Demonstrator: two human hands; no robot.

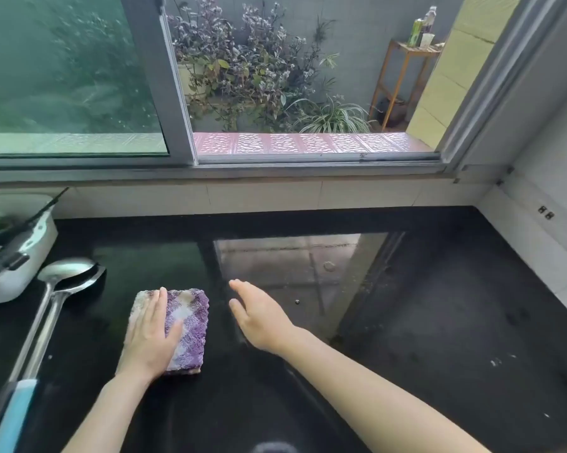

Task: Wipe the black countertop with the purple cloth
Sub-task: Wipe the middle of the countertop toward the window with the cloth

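Observation:
The purple and white checked cloth (185,328), folded into a thick rectangle, lies on the glossy black countertop (439,322) left of centre. My left hand (149,338) rests flat on the cloth's left half, fingers pointing away from me and covering that side. My right hand (260,317) hovers just right of the cloth, palm down, fingers stretched out and slightly blurred, holding nothing. A gap of bare counter separates it from the cloth. Small white specks dot the counter at the right.
Two metal ladles (54,299) with a blue handle lie along the left of the counter. A white appliance (13,253) stands at the far left. A tiled backsplash and window sill (275,173) bound the back, a white tiled wall (543,243) the right.

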